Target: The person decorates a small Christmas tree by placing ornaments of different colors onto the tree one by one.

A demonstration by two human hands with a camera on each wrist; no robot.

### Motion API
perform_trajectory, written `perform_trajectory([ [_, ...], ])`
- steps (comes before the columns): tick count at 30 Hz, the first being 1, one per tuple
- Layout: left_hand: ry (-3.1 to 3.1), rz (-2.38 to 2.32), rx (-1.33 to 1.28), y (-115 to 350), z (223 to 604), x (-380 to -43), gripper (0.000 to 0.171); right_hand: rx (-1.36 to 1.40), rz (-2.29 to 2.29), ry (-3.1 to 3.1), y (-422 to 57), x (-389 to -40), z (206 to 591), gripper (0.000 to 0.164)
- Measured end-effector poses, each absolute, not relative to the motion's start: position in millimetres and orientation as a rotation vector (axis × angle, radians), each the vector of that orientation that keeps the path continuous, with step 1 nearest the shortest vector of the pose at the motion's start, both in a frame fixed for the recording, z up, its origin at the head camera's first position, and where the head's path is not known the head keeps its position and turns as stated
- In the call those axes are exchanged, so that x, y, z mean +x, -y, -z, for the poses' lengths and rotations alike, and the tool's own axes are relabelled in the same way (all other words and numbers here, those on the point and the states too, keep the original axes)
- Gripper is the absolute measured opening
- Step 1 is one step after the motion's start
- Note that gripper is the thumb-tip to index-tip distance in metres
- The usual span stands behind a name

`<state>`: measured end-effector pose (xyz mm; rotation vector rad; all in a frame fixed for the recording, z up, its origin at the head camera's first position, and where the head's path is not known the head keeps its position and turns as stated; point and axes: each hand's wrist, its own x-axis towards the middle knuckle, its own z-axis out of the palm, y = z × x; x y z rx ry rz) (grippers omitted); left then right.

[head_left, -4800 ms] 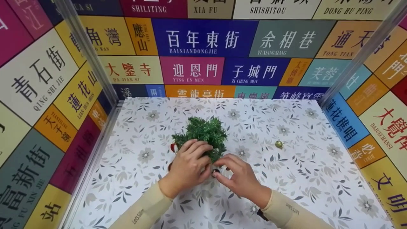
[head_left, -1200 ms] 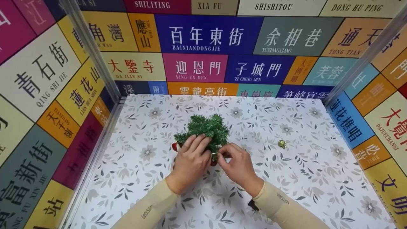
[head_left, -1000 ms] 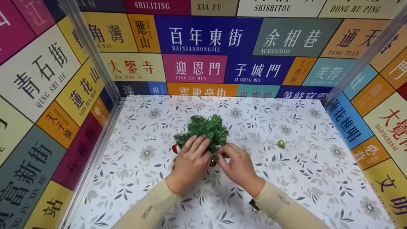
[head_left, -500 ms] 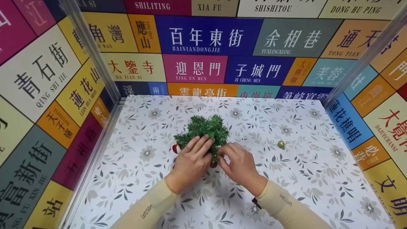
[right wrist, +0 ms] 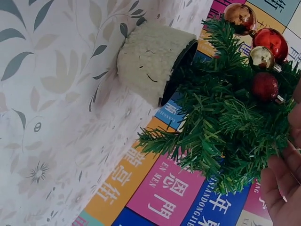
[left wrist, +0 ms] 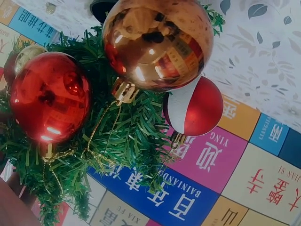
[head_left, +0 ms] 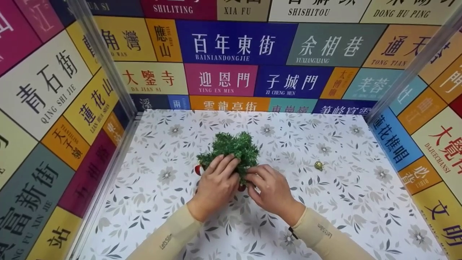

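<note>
A small green artificial Christmas tree [head_left: 236, 148] stands mid-table, its white fleecy pot [right wrist: 155, 63] showing in the right wrist view. My left hand [head_left: 216, 184] holds its near side, fingers lying over the branches. My right hand [head_left: 270, 186] has its curled fingertips at a near branch tip, right beside the left hand. A dark red glittery bauble [right wrist: 265, 87] hangs close to these fingers. In the left wrist view, a copper bauble [left wrist: 157, 42], a shiny red bauble [left wrist: 51, 96] and a red-and-white bauble [left wrist: 195, 107] hang from gold strings. My left fingertips are partly hidden by foliage.
A small gold bauble [head_left: 319, 165] lies on the table to the right of the tree. Flower-patterned covering spreads over the table [head_left: 173, 224]. Panels printed with place names [head_left: 231, 43] enclose it at the back and both sides, with clear posts at the corners.
My right hand has risen from just below the tree to a branch tip. The gold string pinched there a second ago is now out of sight. My left hand has barely moved.
</note>
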<state>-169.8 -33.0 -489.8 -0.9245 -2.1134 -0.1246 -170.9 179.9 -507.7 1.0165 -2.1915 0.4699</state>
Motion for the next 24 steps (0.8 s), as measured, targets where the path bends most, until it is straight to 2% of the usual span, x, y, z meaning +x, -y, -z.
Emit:
perform_trajectory([
  [8,2.080,-0.015,-0.945,37.2,492.2,-169.3,0.019,1.051,-0.522,2.209,-181.5,-171.2,506.3,0.014],
  [24,2.149,0.079,-0.959,35.4,490.3,-167.4,0.021,1.015,-0.544,2.137,-179.5,-172.8,506.3,0.017],
])
